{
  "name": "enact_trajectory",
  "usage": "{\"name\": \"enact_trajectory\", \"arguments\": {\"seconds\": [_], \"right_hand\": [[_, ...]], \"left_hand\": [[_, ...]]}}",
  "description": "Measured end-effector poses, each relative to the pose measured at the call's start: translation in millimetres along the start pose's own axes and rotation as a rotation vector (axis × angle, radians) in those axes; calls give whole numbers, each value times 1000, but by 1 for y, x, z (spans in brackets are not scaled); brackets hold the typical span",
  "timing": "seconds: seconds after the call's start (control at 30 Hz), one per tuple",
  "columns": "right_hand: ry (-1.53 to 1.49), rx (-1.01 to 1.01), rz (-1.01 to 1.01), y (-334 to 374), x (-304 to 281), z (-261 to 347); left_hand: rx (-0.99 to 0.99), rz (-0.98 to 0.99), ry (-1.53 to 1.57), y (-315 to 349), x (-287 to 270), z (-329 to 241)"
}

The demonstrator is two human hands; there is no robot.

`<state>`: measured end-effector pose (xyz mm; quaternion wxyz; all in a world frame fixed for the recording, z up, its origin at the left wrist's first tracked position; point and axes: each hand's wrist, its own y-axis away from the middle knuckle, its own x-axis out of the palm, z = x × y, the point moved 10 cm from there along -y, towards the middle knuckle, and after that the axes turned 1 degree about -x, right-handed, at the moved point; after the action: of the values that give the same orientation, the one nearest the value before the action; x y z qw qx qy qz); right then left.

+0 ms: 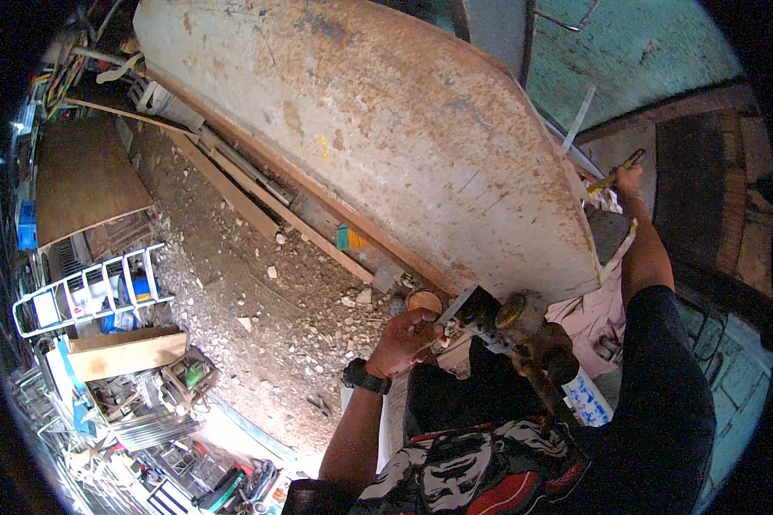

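My left hand (pixel 404 341), with a dark watch on its wrist, is closed in a pinch on a flat grey metal strip (pixel 456 305). The strip lies against a dark block at the end of a rusty metal fitting (pixel 520 319), just below the lower corner of a large pale, rust-stained shell (pixel 378 129). Out to the right, raised beside the shell's edge, my right hand (pixel 629 181) grips a yellow-handled tool (pixel 608 179). Its kind cannot be made out.
Long boards (pixel 249 202) lie along the shell's left side on rubble-strewn ground (pixel 266 283). A white ladder-like rack (pixel 94 287) and piled scrap stand at the left. Pale cloth (pixel 588 313) hangs near the fitting. A teal wall (pixel 636 51) rises at upper right.
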<state>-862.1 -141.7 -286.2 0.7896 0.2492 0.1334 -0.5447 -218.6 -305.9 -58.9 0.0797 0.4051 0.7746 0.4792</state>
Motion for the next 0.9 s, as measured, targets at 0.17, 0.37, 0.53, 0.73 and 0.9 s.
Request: {"name": "enact_trajectory", "arguments": {"seconds": [0.17,0.37,0.53,0.73,0.9], "right_hand": [[72,-66,-22,-28,-4,-17],[113,69,-9,-8,8,-12],[172,-20,-49,-41,-9,-34],[59,-53,-96,-43,-6,-39],[-31,64,47,-16,18,-24]], "left_hand": [[87,-28,-19,-1,-17,30],[229,-92,-260,6,-28,21],[149,-12,-57,-1,-32,38],[123,3,-283,-21,-33,31],[287,-206,-614,-4,-30,-2]]}}
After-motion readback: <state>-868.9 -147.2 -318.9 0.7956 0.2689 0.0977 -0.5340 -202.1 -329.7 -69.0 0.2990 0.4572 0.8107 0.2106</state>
